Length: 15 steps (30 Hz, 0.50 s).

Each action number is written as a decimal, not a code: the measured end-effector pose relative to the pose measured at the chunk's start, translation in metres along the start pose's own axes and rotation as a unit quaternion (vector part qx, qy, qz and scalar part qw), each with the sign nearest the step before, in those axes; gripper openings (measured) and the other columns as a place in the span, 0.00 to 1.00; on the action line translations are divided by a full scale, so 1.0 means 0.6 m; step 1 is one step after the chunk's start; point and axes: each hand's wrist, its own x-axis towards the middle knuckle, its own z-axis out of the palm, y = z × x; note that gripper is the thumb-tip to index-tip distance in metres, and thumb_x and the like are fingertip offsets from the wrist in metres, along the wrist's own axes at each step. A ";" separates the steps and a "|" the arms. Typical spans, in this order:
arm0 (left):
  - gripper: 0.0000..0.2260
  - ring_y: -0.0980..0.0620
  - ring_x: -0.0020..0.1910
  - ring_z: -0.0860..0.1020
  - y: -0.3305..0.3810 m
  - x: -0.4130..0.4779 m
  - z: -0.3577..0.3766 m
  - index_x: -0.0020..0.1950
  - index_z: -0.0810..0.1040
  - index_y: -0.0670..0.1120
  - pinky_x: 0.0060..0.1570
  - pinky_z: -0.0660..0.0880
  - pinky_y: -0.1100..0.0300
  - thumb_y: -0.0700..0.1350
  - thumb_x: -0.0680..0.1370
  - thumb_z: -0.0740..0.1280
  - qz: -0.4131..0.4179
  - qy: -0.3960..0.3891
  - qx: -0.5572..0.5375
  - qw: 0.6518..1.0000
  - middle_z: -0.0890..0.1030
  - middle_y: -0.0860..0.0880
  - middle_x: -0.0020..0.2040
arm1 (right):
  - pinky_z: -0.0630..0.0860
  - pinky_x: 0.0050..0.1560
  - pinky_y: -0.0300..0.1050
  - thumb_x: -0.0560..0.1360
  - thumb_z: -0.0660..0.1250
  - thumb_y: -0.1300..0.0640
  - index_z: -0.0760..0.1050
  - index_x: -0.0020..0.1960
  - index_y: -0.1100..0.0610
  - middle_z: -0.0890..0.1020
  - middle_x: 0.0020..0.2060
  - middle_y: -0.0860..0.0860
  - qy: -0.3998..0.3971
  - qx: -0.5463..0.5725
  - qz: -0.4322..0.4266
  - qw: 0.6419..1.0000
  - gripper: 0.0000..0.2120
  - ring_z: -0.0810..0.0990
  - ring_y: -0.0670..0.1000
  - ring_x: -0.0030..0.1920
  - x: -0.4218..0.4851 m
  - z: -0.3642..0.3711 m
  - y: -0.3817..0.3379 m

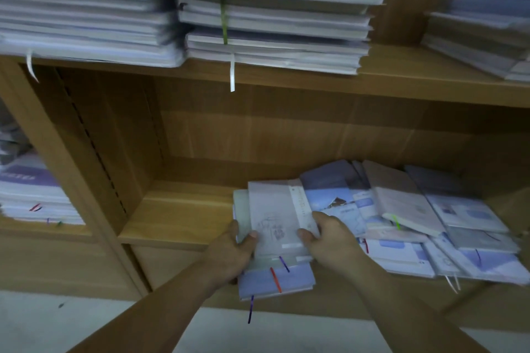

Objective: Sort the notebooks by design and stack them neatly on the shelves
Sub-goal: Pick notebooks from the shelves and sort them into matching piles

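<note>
The small stack of notebooks [275, 223] lies at the front edge of the lower shelf [172, 215], about in the middle of its width. Its lowest notebook, with a lilac cover, sticks out over this front edge. The top cover is pale grey with a faint drawing on it. An orange ribbon [276, 279] and a short violet one lie across the lilac cover, and a dark purple ribbon [251, 309] hangs down below it.

The left hand [232, 249] grips the left side of the stack, with the thumb on the top cover and the fingers curled round the edge. The right hand [329, 238] grips the right side, the thumb also on the top cover and the fingers bent over the right edge.

Just beside the stack, toward the right end of the same shelf, lies a loose heap of notebooks [415, 209]. They overlap each other at different angles, with blue, grey and pinkish covers. The left part of this shelf shows bare wood.

On the upper shelf [401, 77] stand two tall stacks close together: the left tall stack [80, 8] and the middle tall stack [272, 23]. A green ribbon [224, 23] and a white ribbon [232, 74] hang from the middle one, the white one over the front edge. In the compartment at right is another stack [481, 31]. In the compartment at left is a stack with a purple cover [31, 192] on top. The picture is somewhat blurred, so the printed designs cannot be read.
</note>
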 end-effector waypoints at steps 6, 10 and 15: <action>0.24 0.46 0.63 0.78 0.025 -0.005 0.019 0.77 0.62 0.55 0.58 0.78 0.51 0.54 0.83 0.64 -0.038 -0.022 -0.091 0.995 0.76 0.51 0.68 | 0.73 0.66 0.51 0.81 0.60 0.40 0.64 0.75 0.57 0.74 0.69 0.59 -0.065 -0.040 0.036 0.996 0.30 0.74 0.60 0.68 0.003 0.024 0.000; 0.15 0.45 0.55 0.84 0.023 -0.017 0.009 0.66 0.73 0.59 0.51 0.83 0.39 0.41 0.84 0.64 -0.042 -0.062 -0.184 0.980 0.84 0.51 0.58 | 0.64 0.75 0.45 0.81 0.61 0.40 0.52 0.83 0.50 0.62 0.79 0.50 -0.109 0.064 0.044 0.991 0.35 0.64 0.55 0.77 -0.011 0.023 0.001; 0.16 0.42 0.51 0.86 0.033 -0.049 -0.001 0.64 0.74 0.55 0.52 0.82 0.40 0.36 0.82 0.65 -0.024 -0.072 -0.245 0.967 0.87 0.47 0.53 | 0.71 0.70 0.45 0.77 0.70 0.43 0.70 0.69 0.43 0.76 0.66 0.40 -0.116 0.183 0.017 0.976 0.22 0.75 0.46 0.66 -0.023 -0.001 0.010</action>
